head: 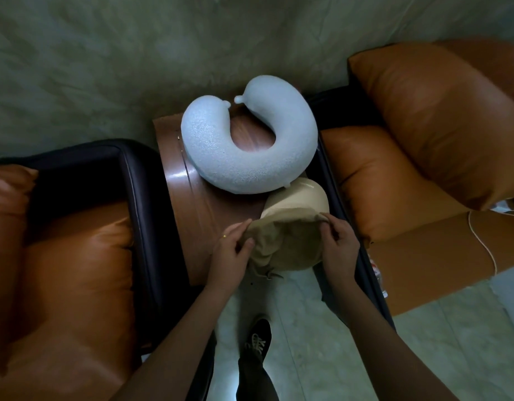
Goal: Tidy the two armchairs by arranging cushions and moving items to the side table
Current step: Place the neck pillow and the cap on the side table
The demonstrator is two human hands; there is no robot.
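Note:
A brown wooden side table [180, 180] stands between two orange leather armchairs. A pale blue U-shaped neck pillow [250, 163] lies on its far half. At the table's near end sits a beige cloth bundle [290, 241], partly over a cream folded item [299, 195]. My left hand [231, 250] grips the bundle's left edge and my right hand [338, 244] grips its right edge. The left armchair [70, 256] and the right armchair [394, 180] each show an orange seat; a large orange back cushion [441, 117] leans on the right one.
Dark armrests [142, 215] flank the table on both sides. A white cord [484, 241] trails over the right armchair's seat front. My dark shoe [258, 340] stands on the pale tiled floor below the table. A greenish wall runs behind.

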